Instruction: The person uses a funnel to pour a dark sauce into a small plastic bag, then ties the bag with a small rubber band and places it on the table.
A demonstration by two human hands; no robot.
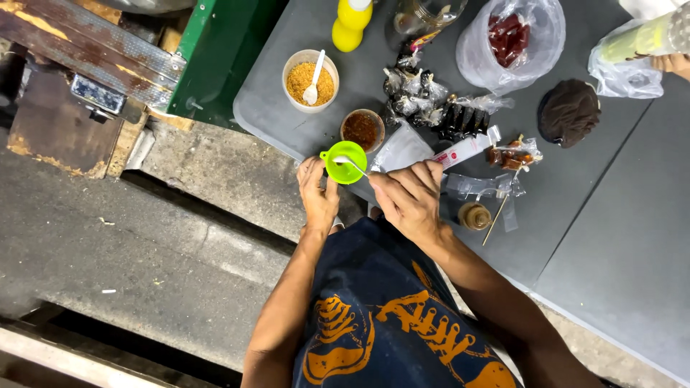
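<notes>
My left hand grips something under a bright green funnel; what it grips is hidden by the funnel and the fingers. My right hand pinches a white plastic spoon whose bowl rests inside the funnel. Both hands are at the near edge of a grey table. Just beyond the funnel stands a small cup of dark red chili flakes. Farther back is a white cup of orange crumbs with its own white spoon.
Small clear packets lie in a heap mid-table, near a yellow squeeze bottle, a plastic bag of red pieces, a brown round lump and a small brown pot. Concrete floor lies left.
</notes>
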